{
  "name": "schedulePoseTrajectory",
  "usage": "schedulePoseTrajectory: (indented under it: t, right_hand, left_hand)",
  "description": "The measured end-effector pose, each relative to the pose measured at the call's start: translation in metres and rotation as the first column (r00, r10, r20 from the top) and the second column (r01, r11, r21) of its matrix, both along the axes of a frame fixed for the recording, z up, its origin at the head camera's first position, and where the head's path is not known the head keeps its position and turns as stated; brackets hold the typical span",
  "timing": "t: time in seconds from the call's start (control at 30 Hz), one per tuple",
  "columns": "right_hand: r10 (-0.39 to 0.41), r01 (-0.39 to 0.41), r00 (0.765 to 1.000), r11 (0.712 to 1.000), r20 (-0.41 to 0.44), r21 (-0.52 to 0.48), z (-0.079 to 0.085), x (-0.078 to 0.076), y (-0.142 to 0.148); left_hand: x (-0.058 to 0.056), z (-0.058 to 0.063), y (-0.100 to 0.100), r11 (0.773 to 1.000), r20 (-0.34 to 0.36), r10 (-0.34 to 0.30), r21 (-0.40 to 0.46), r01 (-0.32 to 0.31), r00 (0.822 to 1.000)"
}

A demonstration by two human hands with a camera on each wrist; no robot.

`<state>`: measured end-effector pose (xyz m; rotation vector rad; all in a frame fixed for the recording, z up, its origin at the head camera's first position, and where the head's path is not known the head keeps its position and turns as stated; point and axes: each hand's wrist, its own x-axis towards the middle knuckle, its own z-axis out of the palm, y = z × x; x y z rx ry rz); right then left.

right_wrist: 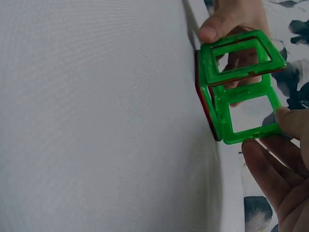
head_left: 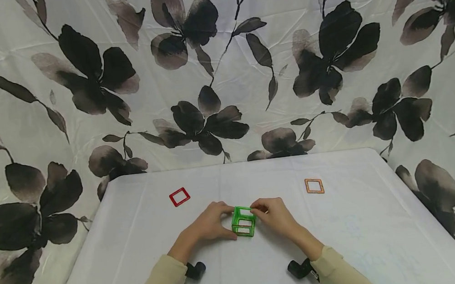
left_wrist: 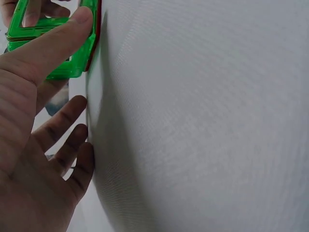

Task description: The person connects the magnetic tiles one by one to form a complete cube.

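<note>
Mid-table stands a small box of green see-through magnetic tiles (head_left: 244, 226), each a hollow square frame. A red edge (right_wrist: 203, 101) runs along its base against the white surface. My left hand (head_left: 210, 222) holds the box from the left, thumb on the near side and fingers at the far side; its other fingers are spread in the left wrist view. On the right, my right hand (head_left: 277, 217) pinches the edge of a green square tile (right_wrist: 253, 134) between thumb and fingertips. That tile stands at the box's side, and its upper edge meets the box in the right wrist view.
A red square tile (head_left: 174, 202) lies flat on the white table (head_left: 138, 242) at the back left. An orange square tile (head_left: 315, 192) lies at the back right. Behind the table hangs a flowered cloth (head_left: 267, 124). Black wrist cameras (head_left: 196, 271) sit below both hands.
</note>
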<state>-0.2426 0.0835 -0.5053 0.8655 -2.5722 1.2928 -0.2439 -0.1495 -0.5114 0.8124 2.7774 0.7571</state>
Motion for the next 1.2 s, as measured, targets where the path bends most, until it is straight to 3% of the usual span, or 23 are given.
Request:
schedulePoseTrajectory:
  t: [0.13, 0.3, 0.37, 0.47, 0.6, 0.83, 1.03, 1.2]
  right_hand:
    - [0.01, -0.011, 1.0, 0.999, -0.007, -0.047, -0.003, -0.002, -0.001]
    - [-0.046, 0.041, 0.998, 0.991, -0.04, -0.127, -0.003, -0.001, 0.003]
    - [-0.055, 0.048, 0.997, 0.993, -0.059, -0.106, -0.003, 0.0, 0.002]
    - [-0.048, 0.046, 0.998, 0.997, -0.043, -0.063, -0.007, 0.003, 0.0]
    - [-0.05, 0.051, 0.998, 0.997, 0.022, -0.052, -0.016, 0.009, -0.001]
    - [-0.027, 0.029, 0.999, 0.999, 0.048, -0.04, -0.016, 0.01, -0.001]
    - [-0.006, 0.005, 1.0, 1.0, -0.004, -0.023, -0.012, 0.012, -0.001]
    - [-0.014, 0.014, 1.0, 1.0, 0.003, -0.023, -0.011, 0.014, -0.002]
  left_hand:
    - [0.001, 0.001, 0.0, 1.0, -0.015, -0.006, 0.016, 0.006, 1.0]
    - [0.003, -0.003, 0.002, 0.998, -0.033, -0.043, 0.047, 0.044, 0.999]
    - [0.004, -0.004, 0.001, 0.998, -0.041, -0.027, 0.062, 0.03, 0.999]
    - [0.006, -0.007, -0.001, 0.995, 0.012, -0.009, 0.103, 0.007, 1.0]
    - [0.009, -0.009, -0.002, 0.987, 0.082, -0.029, 0.163, 0.015, 0.996]
    - [0.009, -0.009, 0.0, 0.981, 0.116, -0.037, 0.195, 0.014, 0.992]
    - [0.006, -0.012, 0.002, 0.982, 0.097, -0.043, 0.189, 0.024, 0.994]
    - [0.006, -0.014, 0.002, 0.987, 0.052, -0.046, 0.159, 0.037, 0.998]
